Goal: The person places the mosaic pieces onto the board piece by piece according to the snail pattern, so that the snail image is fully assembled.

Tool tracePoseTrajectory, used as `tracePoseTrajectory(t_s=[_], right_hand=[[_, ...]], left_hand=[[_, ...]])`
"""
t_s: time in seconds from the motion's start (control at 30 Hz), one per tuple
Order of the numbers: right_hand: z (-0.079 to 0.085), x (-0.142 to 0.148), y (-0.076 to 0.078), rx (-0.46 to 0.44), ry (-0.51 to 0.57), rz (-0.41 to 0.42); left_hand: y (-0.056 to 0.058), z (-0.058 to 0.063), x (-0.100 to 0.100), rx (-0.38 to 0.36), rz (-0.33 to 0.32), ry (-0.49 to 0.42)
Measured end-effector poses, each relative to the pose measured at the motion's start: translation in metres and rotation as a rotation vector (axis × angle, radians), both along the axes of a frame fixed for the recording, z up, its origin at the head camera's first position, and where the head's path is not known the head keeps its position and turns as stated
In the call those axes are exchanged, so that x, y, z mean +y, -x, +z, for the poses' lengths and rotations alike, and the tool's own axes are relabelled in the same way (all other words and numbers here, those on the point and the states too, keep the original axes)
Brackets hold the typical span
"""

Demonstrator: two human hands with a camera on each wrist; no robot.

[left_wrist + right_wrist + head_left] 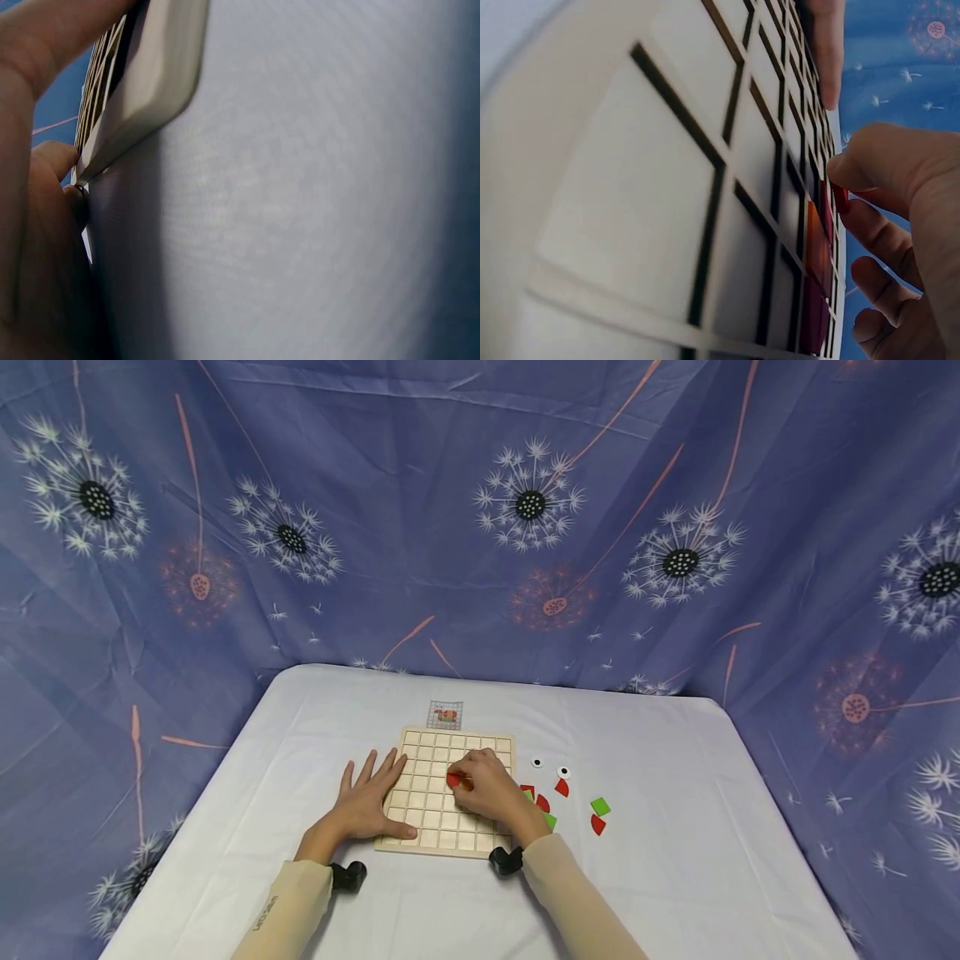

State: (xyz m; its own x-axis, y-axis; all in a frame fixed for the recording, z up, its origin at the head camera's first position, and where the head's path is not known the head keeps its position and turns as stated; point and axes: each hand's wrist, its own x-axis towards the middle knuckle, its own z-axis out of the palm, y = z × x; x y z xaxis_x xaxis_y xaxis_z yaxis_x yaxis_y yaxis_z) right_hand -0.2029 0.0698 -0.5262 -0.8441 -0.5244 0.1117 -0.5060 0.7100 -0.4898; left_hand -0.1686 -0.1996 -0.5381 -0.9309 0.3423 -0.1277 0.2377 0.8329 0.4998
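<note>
A square wooden grid board lies on the table. My left hand rests on its left edge with fingers spread and thumb over the lower left corner; part of that hand shows beside the board's rim in the left wrist view. Over the middle of the board, my right hand pinches a small red piece between thumb and fingers. Below those fingertips, an orange piece and a dark red piece sit in the grid's cells. The right hand partly hides them in the head view.
A small picture card lies behind the board. To its right are two eye discs, several red quarter-round pieces and green squares. White cloth covers the table; a blue patterned curtain hangs behind.
</note>
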Motion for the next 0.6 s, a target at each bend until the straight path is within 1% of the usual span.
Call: tracePoseTrajectory(t_s=[0.4,0.6], right_hand=[[-0.006,-0.0028,-0.0028,-0.012,-0.054,-0.011],[-0.0064,-0.0017,-0.0027,-0.009,-0.055,-0.007]], left_hand=[[-0.0003,-0.0005,0.0008,-0.005,0.002,-0.006],[0.0002,-0.0029,0.0007,-0.003,0.003,-0.003]])
